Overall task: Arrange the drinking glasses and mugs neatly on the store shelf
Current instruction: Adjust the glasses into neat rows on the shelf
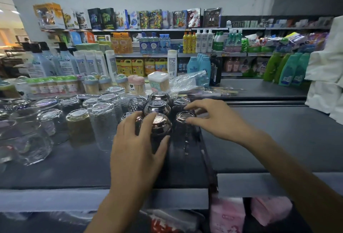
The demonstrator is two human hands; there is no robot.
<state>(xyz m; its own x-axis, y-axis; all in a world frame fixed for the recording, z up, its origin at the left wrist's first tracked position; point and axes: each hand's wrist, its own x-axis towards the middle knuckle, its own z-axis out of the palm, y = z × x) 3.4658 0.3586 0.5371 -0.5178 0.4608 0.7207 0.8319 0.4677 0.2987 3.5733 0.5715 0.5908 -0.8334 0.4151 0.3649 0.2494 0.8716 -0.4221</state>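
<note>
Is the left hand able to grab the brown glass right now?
Probably not yet. The left hand grips a dark glass, and a tall clear glass stands between it and the brown glass. Once it lets go, reaching over the top looks possible.

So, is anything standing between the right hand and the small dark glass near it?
Nothing visible does. The right hand has its fingers on the dark glass. The left hand grips the neighbouring glass, beside it, not between.

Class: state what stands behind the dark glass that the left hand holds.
Behind the held glass, two more upturned dark glasses stand, then a white-lidded toothpick box. The left hand hides its lower side.
</note>
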